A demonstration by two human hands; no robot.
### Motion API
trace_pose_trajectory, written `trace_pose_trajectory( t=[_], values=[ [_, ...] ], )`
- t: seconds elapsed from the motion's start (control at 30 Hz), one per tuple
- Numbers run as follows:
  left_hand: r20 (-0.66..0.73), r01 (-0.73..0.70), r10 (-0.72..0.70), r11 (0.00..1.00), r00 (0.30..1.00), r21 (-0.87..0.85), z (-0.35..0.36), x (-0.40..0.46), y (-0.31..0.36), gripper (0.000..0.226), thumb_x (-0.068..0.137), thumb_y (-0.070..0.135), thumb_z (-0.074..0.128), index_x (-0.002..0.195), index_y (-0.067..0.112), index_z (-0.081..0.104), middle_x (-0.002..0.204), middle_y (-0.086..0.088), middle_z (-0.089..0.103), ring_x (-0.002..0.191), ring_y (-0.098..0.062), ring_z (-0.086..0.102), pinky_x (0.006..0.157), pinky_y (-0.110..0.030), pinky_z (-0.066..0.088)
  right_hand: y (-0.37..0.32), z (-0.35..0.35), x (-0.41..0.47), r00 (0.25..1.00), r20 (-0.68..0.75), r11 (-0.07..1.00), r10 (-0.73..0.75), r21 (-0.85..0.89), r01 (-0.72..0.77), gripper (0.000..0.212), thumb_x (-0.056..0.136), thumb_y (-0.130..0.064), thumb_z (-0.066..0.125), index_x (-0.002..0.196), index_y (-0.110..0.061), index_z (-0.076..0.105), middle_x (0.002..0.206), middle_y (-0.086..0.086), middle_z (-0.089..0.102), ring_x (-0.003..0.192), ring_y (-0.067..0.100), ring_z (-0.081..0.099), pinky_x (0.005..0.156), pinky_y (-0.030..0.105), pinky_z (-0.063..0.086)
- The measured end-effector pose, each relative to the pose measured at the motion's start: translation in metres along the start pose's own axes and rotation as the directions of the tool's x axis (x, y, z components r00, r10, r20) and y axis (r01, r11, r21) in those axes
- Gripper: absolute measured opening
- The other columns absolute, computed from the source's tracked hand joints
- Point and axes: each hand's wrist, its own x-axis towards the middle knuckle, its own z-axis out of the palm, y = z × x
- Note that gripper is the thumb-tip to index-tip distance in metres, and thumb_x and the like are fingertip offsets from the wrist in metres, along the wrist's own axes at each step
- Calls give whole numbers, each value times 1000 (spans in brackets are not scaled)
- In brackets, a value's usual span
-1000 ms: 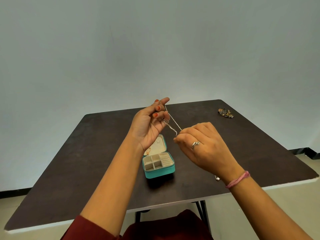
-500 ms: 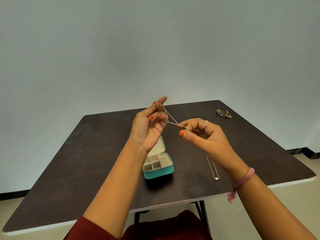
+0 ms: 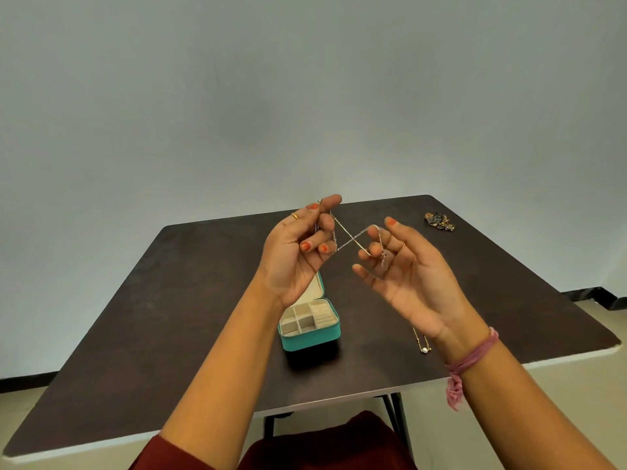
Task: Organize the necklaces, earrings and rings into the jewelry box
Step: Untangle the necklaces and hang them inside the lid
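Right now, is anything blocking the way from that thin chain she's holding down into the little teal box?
Nothing visible blocks it. The thin silver chain necklace hangs stretched between both hands above the open teal jewelry box; only her left hand partly overlaps its lid.

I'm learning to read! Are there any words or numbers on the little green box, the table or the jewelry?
None: no word, number or sign can be read.
Teal jewelry box: plain, no label showing.
Dark table: bare of print.
Chain necklace, pearl necklace, earrings: too small to show any marks.
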Motion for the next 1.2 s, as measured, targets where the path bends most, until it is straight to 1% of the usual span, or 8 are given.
trace_pose_trajectory(
  t=[0.13, 0.23, 0.37, 0.63, 0.8, 0.97, 1.07, 1.2],
  values=[
    [36, -77, 69, 955, 997, 287, -3, -2, 0, 30, 102, 15, 34, 110, 6, 62, 70, -1, 60, 49, -4, 36, 53, -17, 42, -4, 4, -1, 997, 11, 997, 71, -35, -70, 38, 84, -40, 54, 106, -15, 72, 82, 1, 72, 80, 11, 66, 91, 33, 44],
    [65, -85, 62, 893, 996, 441, -2, -3, 3, 29, 103, 17, 34, 107, 8, 61, 72, 0, 62, 57, -8, 42, 61, -24, 44, -1, 8, -2, 1000, -1, 955, -13, -297, 13, 36, 96, -38, 43, 114, -19, 67, 96, 6, 74, 92, 13, 66, 94, 35, 42],
    [87, -96, 57, 817, 995, 568, -2, -3, 6, 28, 102, 17, 34, 98, 11, 61, 74, 3, 62, 62, -8, 52, 59, -22, 43, 0, 12, -2, 991, 34, 806, -129, -579, 125, 34, 101, -34, 35, 118, -24, 62, 93, 3, 75, 99, 9, 66, 99, 34, 40],
    [53, -51, 26, 840, 998, 540, -3, -2, 8, 27, 102, 14, 36, 92, 7, 60, 74, -1, 67, 65, -9, 60, 55, -20, 46, 1, 10, 2, 971, 156, 748, -182, -619, 239, 32, 99, -33, 37, 123, -25, 57, 92, 5, 76, 101, 11, 67, 103, 32, 40],
    [26, 15, -39, 795, 999, 606, -3, 1, 11, 27, 101, 13, 39, 87, 6, 62, 66, 2, 66, 60, -8, 60, 54, -17, 48, 0, 10, 1, 960, 211, 639, -186, -716, 281, 47, 89, -45, 39, 128, -22, 53, 88, -2, 76, 101, 1, 65, 90, 9, 38],
    [1, 63, -82, 781, 997, 621, -6, 1, 9, 26, 99, 12, 45, 83, 6, 65, 68, -3, 66, 59, -9, 61, 59, -18, 53, 2, 6, 1, 965, 202, 398, -169, -882, 254, 58, 84, -58, 36, 133, -27, 46, 86, -1, 75, 87, -10, 64, 77, 13, 45],
    [-13, 74, -82, 808, 997, 585, -6, 0, 4, 26, 98, 11, 46, 83, 7, 67, 75, -7, 66, 61, -10, 61, 62, -21, 53, 4, 6, 0, 962, 199, 284, -185, -927, 247, 45, 92, -53, 36, 130, -30, 42, 83, 8, 74, 66, -8, 62, 62, 17, 45],
    [20, 84, -113, 836, 993, 542, -2, -4, -6, 34, 97, 9, 46, 76, 15, 72, 68, -5, 57, 60, -10, 54, 56, -21, 47, 8, 12, -1, 953, 223, 215, -206, -940, 266, 35, 97, -44, 37, 131, -33, 35, 79, 5, 73, 75, 5, 67, 72, 30, 53]
  ],
)
